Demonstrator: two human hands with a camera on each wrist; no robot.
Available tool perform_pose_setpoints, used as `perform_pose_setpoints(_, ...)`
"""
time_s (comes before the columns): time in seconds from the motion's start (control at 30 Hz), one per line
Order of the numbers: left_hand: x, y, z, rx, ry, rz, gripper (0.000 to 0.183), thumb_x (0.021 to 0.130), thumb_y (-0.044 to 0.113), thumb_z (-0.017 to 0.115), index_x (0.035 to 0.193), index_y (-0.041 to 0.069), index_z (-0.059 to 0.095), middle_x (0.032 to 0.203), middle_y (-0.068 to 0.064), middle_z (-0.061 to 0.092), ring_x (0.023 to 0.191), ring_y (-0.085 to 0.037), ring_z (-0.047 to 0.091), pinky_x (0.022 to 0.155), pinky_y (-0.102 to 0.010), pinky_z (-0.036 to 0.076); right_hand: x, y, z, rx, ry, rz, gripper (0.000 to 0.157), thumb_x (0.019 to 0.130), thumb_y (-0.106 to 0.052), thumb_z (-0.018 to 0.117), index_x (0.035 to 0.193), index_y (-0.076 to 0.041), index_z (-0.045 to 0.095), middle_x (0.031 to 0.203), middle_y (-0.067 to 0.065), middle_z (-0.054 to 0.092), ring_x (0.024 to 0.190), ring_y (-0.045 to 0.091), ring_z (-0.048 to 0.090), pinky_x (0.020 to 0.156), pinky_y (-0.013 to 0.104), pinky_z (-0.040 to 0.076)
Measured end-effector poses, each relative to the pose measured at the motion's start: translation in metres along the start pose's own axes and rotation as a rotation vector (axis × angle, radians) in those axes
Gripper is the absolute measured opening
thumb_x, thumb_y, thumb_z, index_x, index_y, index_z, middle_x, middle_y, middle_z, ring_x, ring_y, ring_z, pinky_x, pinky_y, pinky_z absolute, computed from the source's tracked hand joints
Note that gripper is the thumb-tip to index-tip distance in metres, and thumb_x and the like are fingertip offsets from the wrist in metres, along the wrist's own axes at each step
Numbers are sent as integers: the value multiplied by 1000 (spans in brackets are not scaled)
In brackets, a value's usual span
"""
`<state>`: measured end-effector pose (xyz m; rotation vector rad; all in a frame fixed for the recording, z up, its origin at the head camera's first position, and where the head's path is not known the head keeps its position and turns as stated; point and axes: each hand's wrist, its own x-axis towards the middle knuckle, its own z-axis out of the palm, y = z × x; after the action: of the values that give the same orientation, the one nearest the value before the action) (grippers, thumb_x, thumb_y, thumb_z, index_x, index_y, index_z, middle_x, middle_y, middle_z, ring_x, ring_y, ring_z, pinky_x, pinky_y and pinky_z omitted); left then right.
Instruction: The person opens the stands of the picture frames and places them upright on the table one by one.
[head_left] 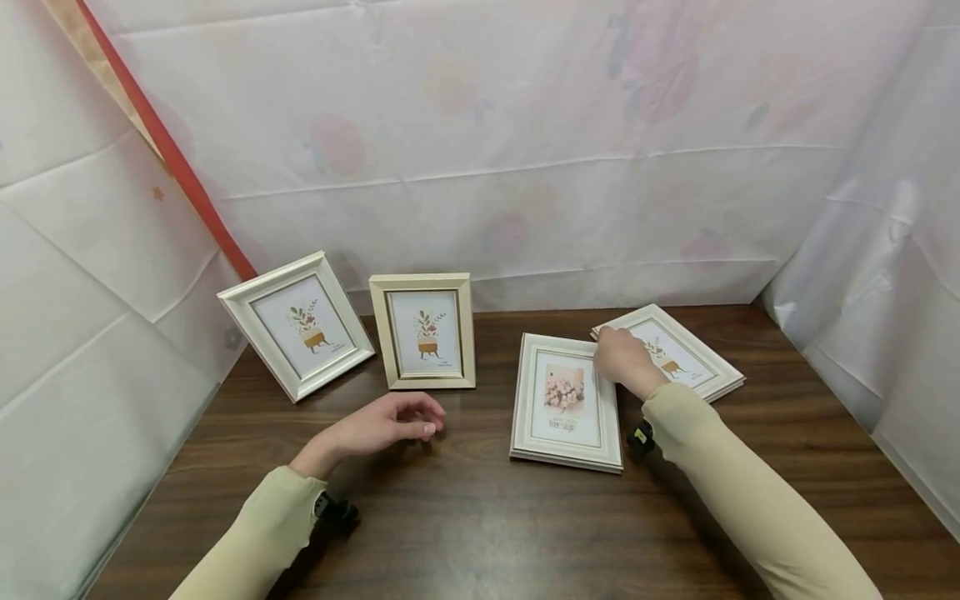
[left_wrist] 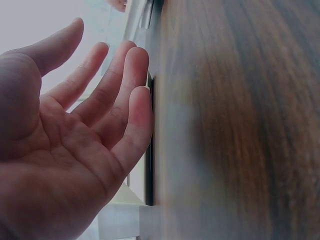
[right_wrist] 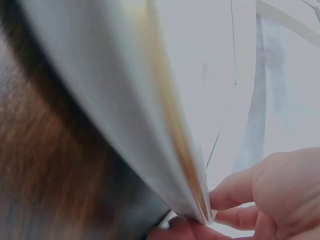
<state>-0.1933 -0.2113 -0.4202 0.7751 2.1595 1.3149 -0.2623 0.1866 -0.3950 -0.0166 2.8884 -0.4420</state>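
My right hand [head_left: 626, 360] pinches the upper right corner of a cream picture frame [head_left: 528, 417] with a pink blossom print. In the right wrist view, thumb and fingers [right_wrist: 232, 192] meet at a pale frame edge [right_wrist: 120, 95] that has a gold line. Just right of this hand, another cream frame [head_left: 701, 342] with a plant-pot print lies tilted on the table, its left corner partly hidden. My left hand [head_left: 386, 423] hovers with loosely bent fingers below an upright gold-edged frame [head_left: 423, 379]; nothing is in its palm.
A silvery white frame [head_left: 262, 354] leans at the far left, with a plant-pot print like the gold-edged one's. The brown wooden table [head_left: 480, 533] is backed by a white patterned curtain [head_left: 540, 133]. A red strip [head_left: 172, 150] runs down the curtain's left corner.
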Motion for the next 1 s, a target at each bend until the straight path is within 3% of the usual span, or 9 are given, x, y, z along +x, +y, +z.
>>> perform_pose_setpoints(0.17,0,1,0,-24,3,-10,28,99,13,64,121,-3,61,113,-20,66,98,-30,64,84,-39,55,-9,3,-8,103,13,-25,35,100,-8,37,130,8,48,123,28,53,96,34,53,78,46,47)
perform_pose_setpoints(0.4,-4,1,-5,3,23,-21,29,99,18,64,122,0,62,110,-17,67,94,-30,64,81,-40,55,-25,6,-19,172,105,-61,31,97,-10,41,123,3,52,122,29,46,101,39,52,84,51,45)
perform_pose_setpoints(0.53,-8,-3,-12,23,88,-39,31,100,23,62,122,2,62,108,-17,68,92,-33,64,78,-43,55,-35,6,-23,193,140,-75,30,97,-11,41,122,1,52,122,28,45,99,38,51,83,51,44)
perform_pose_setpoints(0.73,-16,-8,-25,-27,217,-60,32,103,21,58,123,-3,59,111,-23,65,97,-37,64,81,-48,55,-50,11,-28,231,199,-134,29,100,-14,45,124,1,53,108,22,58,89,33,54,74,45,44)
perform_pose_setpoints(1.0,-27,-18,-41,-113,290,-80,37,103,22,58,125,-8,56,115,-27,63,99,-38,64,84,-48,55,-66,17,-33,308,272,-192,22,102,-17,52,117,-2,56,120,23,60,99,34,60,81,48,49)
